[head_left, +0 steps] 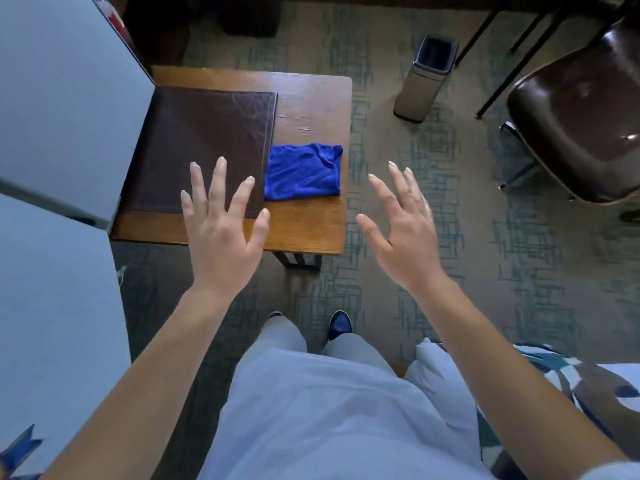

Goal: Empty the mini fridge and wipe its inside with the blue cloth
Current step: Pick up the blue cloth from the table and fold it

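Observation:
A folded blue cloth (303, 172) lies on the right part of a small wooden table (311, 109), beside a dark brown leather pad (201, 147). My left hand (223, 230) hovers over the table's front edge with fingers spread, holding nothing, just left of the cloth. My right hand (403, 233) hangs open over the carpet, to the right of the table and near the cloth. A pale grey flat-topped box (65, 98) fills the left side; it may be the mini fridge, and no door or inside shows.
A small beige bin (424, 81) stands on the patterned carpet behind the table. A dark brown chair (585, 133) sits at the right with thin black legs behind it. A patterned bedcover (571, 386) lies at the lower right. My legs and shoes are below.

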Tool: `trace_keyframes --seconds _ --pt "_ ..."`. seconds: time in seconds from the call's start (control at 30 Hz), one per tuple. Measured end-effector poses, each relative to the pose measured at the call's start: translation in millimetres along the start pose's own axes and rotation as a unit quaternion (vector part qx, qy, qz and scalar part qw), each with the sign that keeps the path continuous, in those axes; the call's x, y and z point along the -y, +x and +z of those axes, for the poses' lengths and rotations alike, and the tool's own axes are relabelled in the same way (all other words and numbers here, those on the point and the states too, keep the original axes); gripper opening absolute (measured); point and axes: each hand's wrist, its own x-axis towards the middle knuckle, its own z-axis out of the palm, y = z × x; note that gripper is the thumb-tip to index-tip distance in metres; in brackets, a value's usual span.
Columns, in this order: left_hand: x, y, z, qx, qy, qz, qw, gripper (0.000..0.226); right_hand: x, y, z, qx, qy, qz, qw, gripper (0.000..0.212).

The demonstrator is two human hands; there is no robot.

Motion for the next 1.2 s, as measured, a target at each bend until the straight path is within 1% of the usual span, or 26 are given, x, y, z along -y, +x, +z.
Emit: trace_keyframes --seconds 0.1,0.27,0.33,0.47,0.5,0.67,0.7,0.77,0.8,0.93,1.03,1.2 --pt "14.4 24.1 17.5 0.007 0.005 -0.004 1.0 0.051 -0.9 33.2 14.0 0.025 -0.006 -0.002 1.0 0.061" --pt "47.4 70.6 55.7 0.053 0.003 -0.011 0.999 0.054 1.4 84.9 45.9 0.044 -0.022 0.022 0.999 0.064" --pt "56.5 89.1 68.0 0.064 0.002 -0.005 0.998 0.055 1.7 101.7 58.3 0.049 -0.036 0.041 0.997 0.065" --pt "81.1 140.0 98.3 0.115 0.003 0.019 0.993 0.056 2.5 145.6 95.2 0.068 -0.056 0.091 0.992 0.067" --pt "80.9 141.3 100.5 0.12 0.012 0.028 0.992 0.057 0.4 144.9 99.1 0.069 -0.057 0.091 0.992 0.067" --pt "87.4 182.2 141.8 0.214 0.005 0.055 0.975 0.067 -9.1 180.6 138.5 0.095 -0.058 0.136 0.985 0.072" --pt "83.6 182.7 145.6 0.218 0.013 0.063 0.974 0.067 -9.5 181.9 141.7 0.099 -0.062 0.133 0.984 0.073" --pt "81.7 193.7 160.2 0.251 0.021 0.082 0.964 0.068 -11.2 191.7 155.6 0.112 -0.065 0.147 0.981 0.073" --pt "81.0 193.6 162.8 0.257 0.03 0.089 0.962 0.068 -9.9 193.5 158.9 0.117 -0.073 0.137 0.981 0.073" --pt "80.8 193.4 178.4 0.314 0.037 0.105 0.943 0.068 -12.1 201.7 172.9 0.167 -0.119 0.139 0.969 0.073" --pt "81.3 189.5 181.8 0.309 0.041 0.11 0.944 0.067 -14.8 202.6 175.8 0.167 -0.15 0.134 0.965 0.075" --pt "78.6 195.4 185.4 0.294 0.056 0.111 0.948 0.073 -18.3 204.3 171.2 0.12 -0.151 0.135 0.972 0.077"
